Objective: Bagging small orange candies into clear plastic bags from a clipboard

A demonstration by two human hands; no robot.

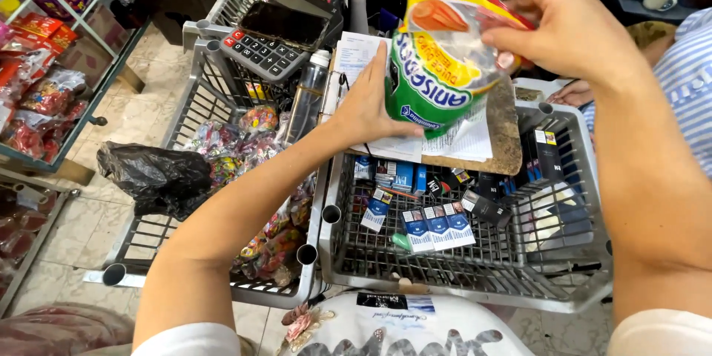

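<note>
A colourful snack bag (439,59), green, yellow and red, is held upright above a clipboard (501,133) with papers. My right hand (565,24) grips the bag's top right side. My left hand (368,100) presses against the bag's lower left side, over the papers. The clipboard lies across the back of a grey wire basket (475,267) holding several small blue and black boxes (437,226).
A second grey wire basket (215,96) on the left holds wrapped candies, a black plastic bag (154,174), a clear bottle (308,96) and a large calculator (278,33). Shelves of packaged snacks (37,81) stand far left. Another person's striped sleeve (686,74) is at right.
</note>
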